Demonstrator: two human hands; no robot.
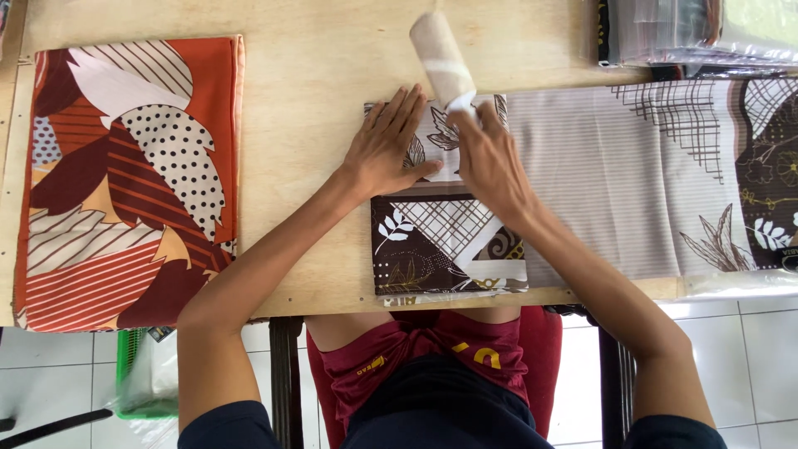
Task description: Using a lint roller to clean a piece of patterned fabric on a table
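Your left hand lies flat, fingers spread, on the folded brown patterned cloth; your right hand grips a blurred pale roller above it.

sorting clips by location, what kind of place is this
Probably a small textile packing or sewing workshop. A plywood worktable holds folded printed fabric, an orange leaf-print piece and clear-bagged goods. The left hand presses the fabric; the right hand holds a pale roller.

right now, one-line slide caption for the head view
Left hand flattens a brown patterned folded cloth on a wooden table while the right hand holds a lint roller.
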